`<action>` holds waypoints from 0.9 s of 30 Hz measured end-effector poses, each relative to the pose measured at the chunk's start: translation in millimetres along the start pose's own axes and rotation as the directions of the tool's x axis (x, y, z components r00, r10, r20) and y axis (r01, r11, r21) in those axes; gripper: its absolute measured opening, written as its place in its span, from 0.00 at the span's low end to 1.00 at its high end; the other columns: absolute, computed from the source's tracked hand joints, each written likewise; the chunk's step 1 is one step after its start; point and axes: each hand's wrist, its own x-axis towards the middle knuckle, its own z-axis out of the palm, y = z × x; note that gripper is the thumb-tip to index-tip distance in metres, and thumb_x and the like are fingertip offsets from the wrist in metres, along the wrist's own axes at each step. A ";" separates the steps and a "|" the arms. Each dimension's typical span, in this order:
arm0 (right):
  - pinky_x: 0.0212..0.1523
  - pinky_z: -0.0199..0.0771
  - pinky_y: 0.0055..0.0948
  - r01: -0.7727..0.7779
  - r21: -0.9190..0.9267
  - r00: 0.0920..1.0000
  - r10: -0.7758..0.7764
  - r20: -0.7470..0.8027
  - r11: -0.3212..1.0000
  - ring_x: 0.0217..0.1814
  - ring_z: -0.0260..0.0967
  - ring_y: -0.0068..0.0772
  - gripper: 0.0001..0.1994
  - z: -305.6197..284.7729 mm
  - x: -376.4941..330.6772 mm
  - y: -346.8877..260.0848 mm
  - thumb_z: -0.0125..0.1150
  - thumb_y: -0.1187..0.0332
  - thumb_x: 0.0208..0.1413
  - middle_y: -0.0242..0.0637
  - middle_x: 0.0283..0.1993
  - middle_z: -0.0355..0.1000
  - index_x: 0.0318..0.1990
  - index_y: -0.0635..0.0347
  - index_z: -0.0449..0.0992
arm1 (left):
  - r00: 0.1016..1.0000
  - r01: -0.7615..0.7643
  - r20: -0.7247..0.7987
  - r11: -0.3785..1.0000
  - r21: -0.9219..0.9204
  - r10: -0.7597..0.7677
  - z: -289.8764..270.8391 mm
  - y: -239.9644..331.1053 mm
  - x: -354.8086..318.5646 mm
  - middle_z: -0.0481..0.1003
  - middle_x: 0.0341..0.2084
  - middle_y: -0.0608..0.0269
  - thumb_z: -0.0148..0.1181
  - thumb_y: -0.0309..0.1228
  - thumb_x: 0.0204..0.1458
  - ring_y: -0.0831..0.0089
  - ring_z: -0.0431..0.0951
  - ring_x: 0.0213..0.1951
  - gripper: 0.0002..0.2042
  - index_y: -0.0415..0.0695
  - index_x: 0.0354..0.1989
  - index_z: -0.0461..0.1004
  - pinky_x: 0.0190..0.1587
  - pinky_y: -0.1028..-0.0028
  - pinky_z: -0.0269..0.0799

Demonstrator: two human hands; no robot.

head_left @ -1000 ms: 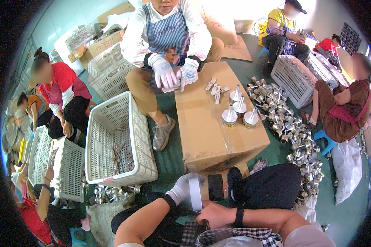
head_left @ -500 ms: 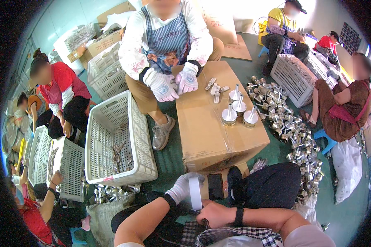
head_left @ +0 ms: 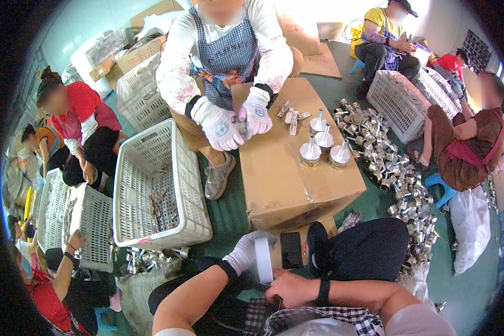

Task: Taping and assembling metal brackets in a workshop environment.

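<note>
- Pinching the lower end of a white strip (head_left: pixel 263 260) between closed fingers of the bare right hand (head_left: pixel 288 288), just above the lap.
- Gloved left hand (head_left: pixel 245 253) curled at the strip's upper end and touching it; cannot tell whether really clamped, fingers being hidden behind the glove.
- Best done, by the look of it, with the strip kept taut and upright between both hands, elbows in, and the pull made slowly so that nothing twists or slips.
- Worth minding the flat black slab (head_left: pixel 291 250) just beside the strip and the black shoe (head_left: pixel 319 241) near it.
- Ahead, a shut cardboard box (head_left: pixel 285 185) serving as worktop, with four round metal parts (head_left: pixel 323 143) standing stem-up and small metal pieces (head_left: pixel 291 115) lying loose beyond them.
- To the left of the box, a white plastic basket (head_left: pixel 151 224) tilted on the green floor (head_left: pixel 229 207).
- To the right, a heap of shiny metal parts (head_left: pixel 397 168) spread over the floor.
- Across the box, a co-worker's gloved hands (head_left: pixel 235 120) closed together over its far edge.
- Farther off, more white baskets (head_left: pixel 400 95) and several seated people all round.
</note>
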 end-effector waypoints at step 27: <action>0.37 0.67 0.44 -0.012 0.052 0.998 0.008 0.069 0.999 0.35 0.68 0.52 0.10 0.6 -0.2 -1.2 0.57 0.71 0.29 0.45 0.24 0.71 0.26 0.56 0.76 | 0.999 0.039 -0.008 0.996 -0.085 -0.040 -2.9 -3.0 -1.2 0.74 0.33 0.49 0.52 0.28 0.48 0.59 0.73 0.35 0.10 0.34 0.36 0.70 0.41 0.64 0.69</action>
